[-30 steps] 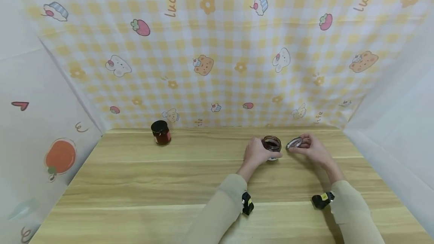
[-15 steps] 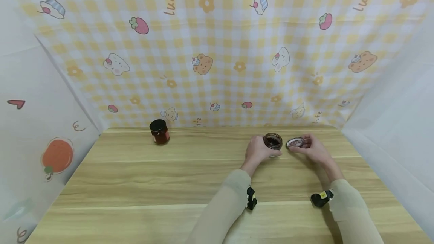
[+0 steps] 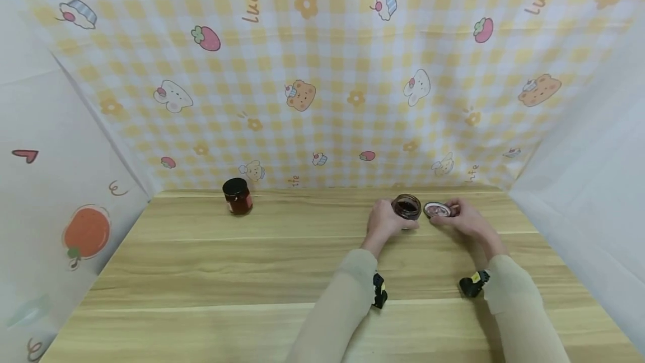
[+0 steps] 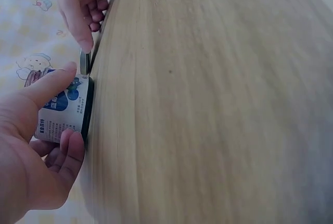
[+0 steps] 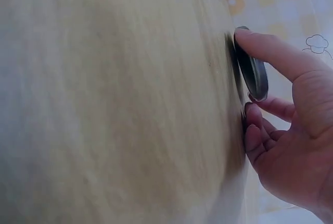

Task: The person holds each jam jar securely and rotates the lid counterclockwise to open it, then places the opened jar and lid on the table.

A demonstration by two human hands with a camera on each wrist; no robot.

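Note:
An open glass jar with dark contents [image 3: 407, 206] stands upright toward the back right, gripped around its side by my left hand [image 3: 384, 222]. Its white and blue label [image 4: 65, 104] shows between thumb and fingers in the left wrist view. Just right of the jar, my right hand [image 3: 470, 220] pinches the round lid [image 3: 437, 210] by its edge, inner side up. In the right wrist view the lid [image 5: 252, 66] is tilted close to the table, between the thumb and fingers of the right hand [image 5: 302, 130]. Jar and lid are apart.
A second jar [image 3: 238, 197], with a black lid on, stands at the back left of the wooden table [image 3: 201, 273]. Behind the table hangs a yellow checked cloth [image 3: 332, 71]; white sheets flank both sides.
The left hand and the open jar have shifted slightly away from me. The lid in my right hand has tipped from steeply slanted to nearly flat, its inside turned up.

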